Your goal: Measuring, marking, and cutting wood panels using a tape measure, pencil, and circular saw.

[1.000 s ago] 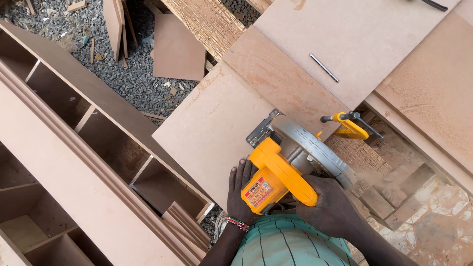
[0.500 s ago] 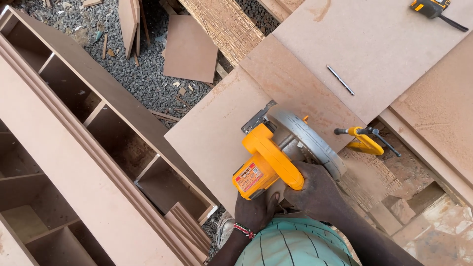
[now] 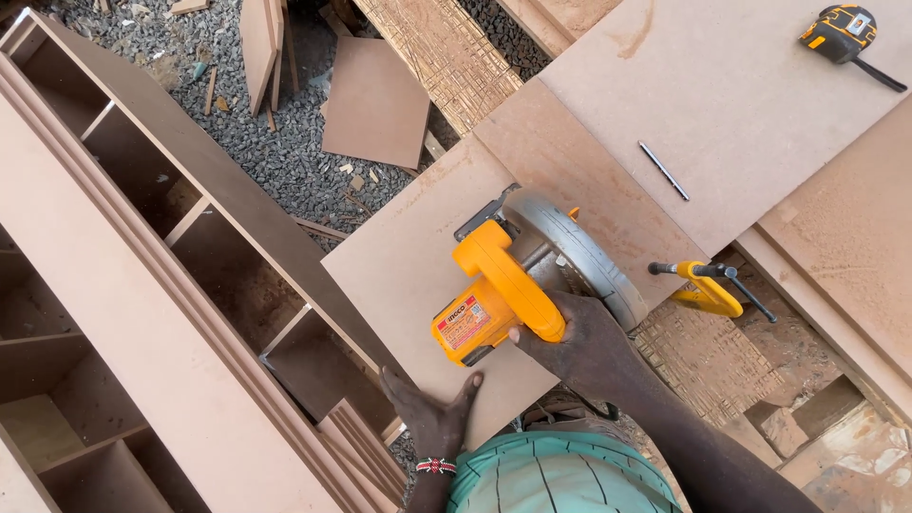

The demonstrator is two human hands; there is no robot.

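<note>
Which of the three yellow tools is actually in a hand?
The circular saw, gripped by the right hand; the clamp and tape measure lie untouched.

Shirt (image 3: 551, 480): teal-green with thin dark stripes, bottom centre of frame.
Left wrist: red, black and white beaded bracelet (image 3: 436, 465), lower centre.
Arms: bare, no sleeves visible.

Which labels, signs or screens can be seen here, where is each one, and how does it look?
Label on the circular saw: a rectangular sticker on the yellow motor housing's end, red and pale with small print, just beyond the right hand.
Marking on the same housing: a small dark patch above that sticker.
Label on the tape measure: a pale patch on its yellow and black case, top right on the board.
No signs or screens.
</note>
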